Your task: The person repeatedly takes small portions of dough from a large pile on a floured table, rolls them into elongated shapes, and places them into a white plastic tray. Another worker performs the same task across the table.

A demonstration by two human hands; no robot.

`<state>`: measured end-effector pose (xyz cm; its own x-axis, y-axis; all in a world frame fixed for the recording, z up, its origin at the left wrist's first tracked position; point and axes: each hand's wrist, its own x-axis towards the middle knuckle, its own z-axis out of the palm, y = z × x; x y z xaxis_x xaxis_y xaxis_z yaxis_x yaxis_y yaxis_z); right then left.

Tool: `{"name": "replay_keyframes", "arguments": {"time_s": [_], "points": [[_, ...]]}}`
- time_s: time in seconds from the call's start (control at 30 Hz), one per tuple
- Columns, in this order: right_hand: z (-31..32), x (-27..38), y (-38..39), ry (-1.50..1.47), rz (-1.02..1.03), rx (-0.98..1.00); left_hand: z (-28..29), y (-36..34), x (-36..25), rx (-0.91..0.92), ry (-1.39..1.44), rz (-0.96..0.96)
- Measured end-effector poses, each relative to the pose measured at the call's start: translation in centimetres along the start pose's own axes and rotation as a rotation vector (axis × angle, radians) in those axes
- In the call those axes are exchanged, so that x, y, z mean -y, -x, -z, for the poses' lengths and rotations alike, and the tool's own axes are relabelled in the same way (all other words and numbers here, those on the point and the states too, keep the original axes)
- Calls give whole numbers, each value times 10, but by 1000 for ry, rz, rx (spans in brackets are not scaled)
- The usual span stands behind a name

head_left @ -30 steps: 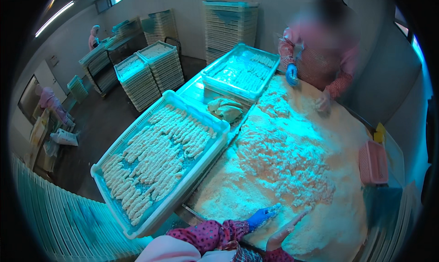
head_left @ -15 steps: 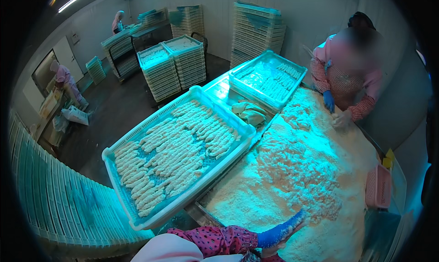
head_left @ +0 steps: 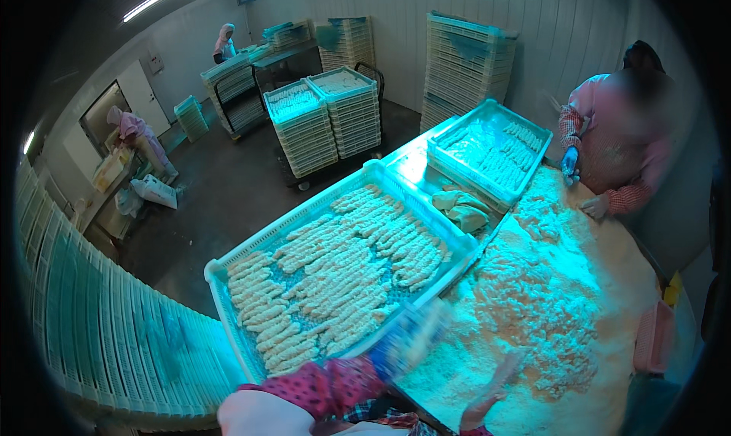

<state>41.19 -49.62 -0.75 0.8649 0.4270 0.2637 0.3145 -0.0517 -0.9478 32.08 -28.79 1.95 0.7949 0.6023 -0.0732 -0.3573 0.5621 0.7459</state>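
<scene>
My left hand point(head_left: 411, 342), in a blue glove under a pink dotted sleeve, is smeared by motion at the near right edge of a pale plastic tray point(head_left: 268, 242). Something pale shows against its palm, too blurred to make out. Rows of crumb-coated strips point(head_left: 339, 284) lie in the tray. To the right, my right hand point(head_left: 491, 394), in a thin pale glove, is open over the near part of the crumb heap point(head_left: 533, 299), fingers stretched out. No held thing shows in it.
Across the crumb table a co-worker point(head_left: 617, 131) has both hands at the heap's far edge. Another tray of strips point(head_left: 495, 143) stands beside a crumpled cloth point(head_left: 461, 210). A pink basket point(head_left: 653, 337) sits at right; stacked trays point(head_left: 114, 306) rise at left.
My left hand has lifted from the crumbs and swung left to the tray's edge. My right hand, partly hidden before, now shows plainly over the crumbs. The whole view has shifted.
</scene>
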Motion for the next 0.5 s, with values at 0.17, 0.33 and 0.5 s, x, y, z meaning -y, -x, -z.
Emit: {"name": "replay_keyframes", "arguments": {"time_s": [0.17, 0.33, 0.5], "points": [[5, 1, -13, -8, -47, -19, 130, -76, -188, -223, -435, -391], [-14, 7, -10, -23, -87, 43, 276, -117, -257, -212, -440, -188], [-2, -2, -16, 127, -205, -3, 260, -117, -271, -375, -447, -127]]}}
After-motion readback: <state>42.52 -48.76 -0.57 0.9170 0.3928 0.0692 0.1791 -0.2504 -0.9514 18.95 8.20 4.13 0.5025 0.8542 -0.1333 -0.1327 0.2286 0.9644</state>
